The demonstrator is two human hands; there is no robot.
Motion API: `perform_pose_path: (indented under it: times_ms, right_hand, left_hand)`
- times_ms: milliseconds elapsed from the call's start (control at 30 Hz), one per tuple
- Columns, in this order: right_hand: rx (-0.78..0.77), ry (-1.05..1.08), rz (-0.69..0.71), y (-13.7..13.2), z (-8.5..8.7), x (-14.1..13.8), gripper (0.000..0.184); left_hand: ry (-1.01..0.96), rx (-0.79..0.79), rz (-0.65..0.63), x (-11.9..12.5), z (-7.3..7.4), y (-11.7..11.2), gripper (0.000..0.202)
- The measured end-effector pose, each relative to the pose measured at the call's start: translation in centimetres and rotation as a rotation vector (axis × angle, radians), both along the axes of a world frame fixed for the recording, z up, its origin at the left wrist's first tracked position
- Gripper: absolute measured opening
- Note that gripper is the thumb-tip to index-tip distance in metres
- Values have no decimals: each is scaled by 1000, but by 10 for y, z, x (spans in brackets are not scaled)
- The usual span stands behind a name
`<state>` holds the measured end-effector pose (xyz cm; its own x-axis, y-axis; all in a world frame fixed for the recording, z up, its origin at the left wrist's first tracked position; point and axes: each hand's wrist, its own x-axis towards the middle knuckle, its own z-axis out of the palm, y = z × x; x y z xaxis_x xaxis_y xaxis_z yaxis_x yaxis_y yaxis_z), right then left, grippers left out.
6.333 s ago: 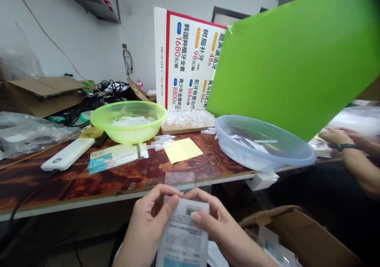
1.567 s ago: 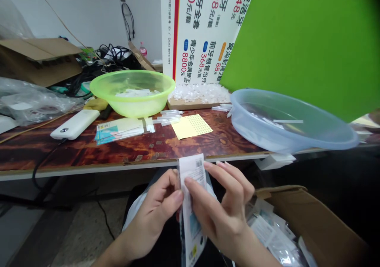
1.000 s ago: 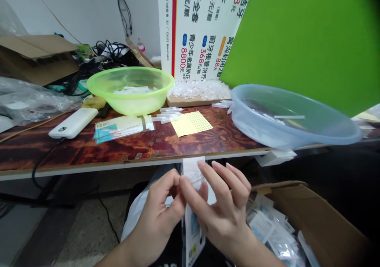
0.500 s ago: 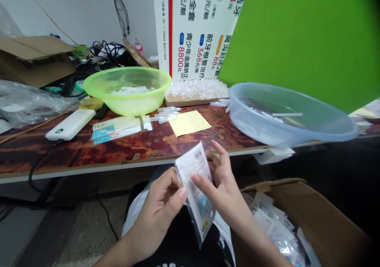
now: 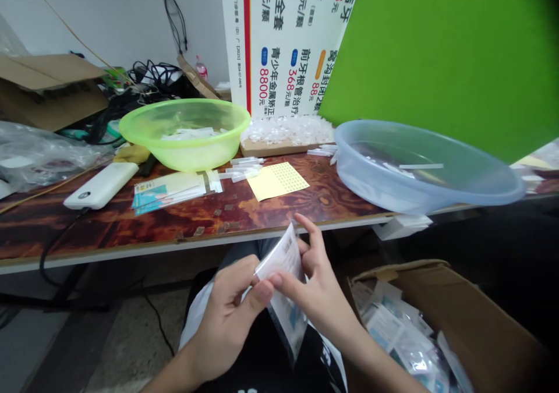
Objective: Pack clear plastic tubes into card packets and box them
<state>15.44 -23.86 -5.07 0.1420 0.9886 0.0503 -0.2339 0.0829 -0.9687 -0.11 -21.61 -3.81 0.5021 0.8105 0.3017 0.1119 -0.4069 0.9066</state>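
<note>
A flat packet (image 5: 286, 300) in a clear plastic sleeve, white with a barcode at its top and some blue lower down, stands tilted above my lap. My left hand (image 5: 233, 305) pinches its left edge between thumb and curled fingers. My right hand (image 5: 317, 282) holds it from the right, thumb on the front face and index finger stretched past the top corner. The two thumbs almost meet on the packet. The other fingers of my right hand are partly hidden behind it.
A yellow-green basin (image 5: 187, 151) and a blue basin (image 5: 419, 189) stand on the table (image 5: 174, 230). Between them lie a sticker sheet (image 5: 277, 181), printed cards (image 5: 174, 192) and small clear tubes. A white power bank (image 5: 101, 186) lies left. Below right, a cardboard box (image 5: 463, 305) holds several packets.
The packet has turned more edge-on and dropped slightly. My right thumb has slid left toward the left thumb, near the packet's edge.
</note>
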Motion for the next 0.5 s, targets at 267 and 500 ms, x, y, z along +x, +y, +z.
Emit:
perform_pose_path:
  times_ms: [267, 500]
  right_hand:
    - [-35, 100, -50, 5, 9, 11, 100]
    - [-160, 337, 147, 11, 17, 25, 60]
  left_hand:
    - [-208, -220, -26, 0, -25, -5, 45]
    - [-291, -337, 9, 0, -19, -7, 45]
